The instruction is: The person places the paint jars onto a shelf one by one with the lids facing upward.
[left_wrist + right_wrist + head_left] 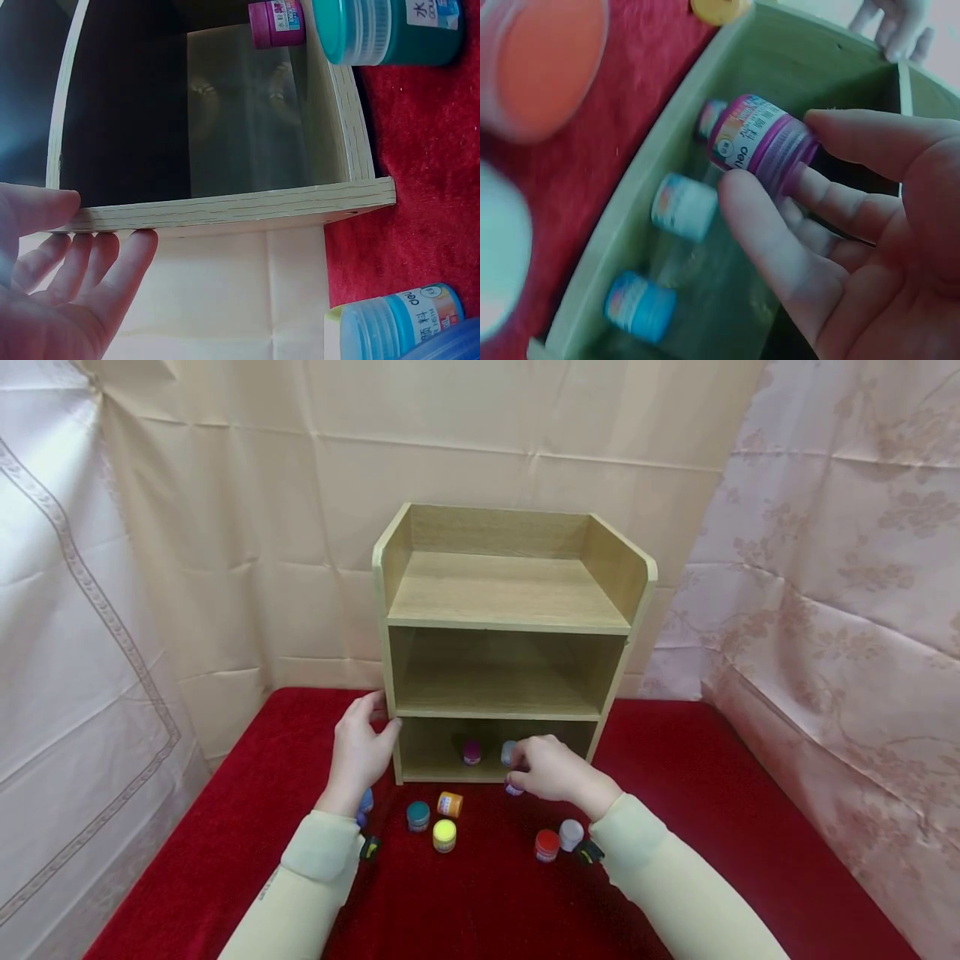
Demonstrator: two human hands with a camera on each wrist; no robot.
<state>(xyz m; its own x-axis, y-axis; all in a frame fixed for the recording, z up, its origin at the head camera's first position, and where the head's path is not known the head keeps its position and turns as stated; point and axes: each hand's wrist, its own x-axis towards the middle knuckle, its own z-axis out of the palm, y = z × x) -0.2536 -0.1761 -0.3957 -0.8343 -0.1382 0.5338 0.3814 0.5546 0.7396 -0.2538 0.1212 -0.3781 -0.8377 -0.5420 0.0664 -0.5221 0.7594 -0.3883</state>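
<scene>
My right hand [551, 768] pinches a purple paint jar [761, 139] between thumb and fingers, in front of the shelf's lowest compartment. Inside that compartment stand a magenta jar [472, 752], a white jar [684, 206] and a blue jar [640, 306]. With its thumb on one side and its fingers on the other, my left hand [360, 747] grips the left side panel [225, 206] of the wooden shelf [510, 625]. In the head view my right hand covers part of the compartment and most of the held jar.
On the red cloth [637, 877] a teal jar [417, 816], a tipped orange jar [450, 804] and a yellow jar [444, 836] lie left of centre. A red jar [547, 845] and a whitish jar [571, 835] stand by my right wrist. A light-blue jar [397, 319] sits under my left arm.
</scene>
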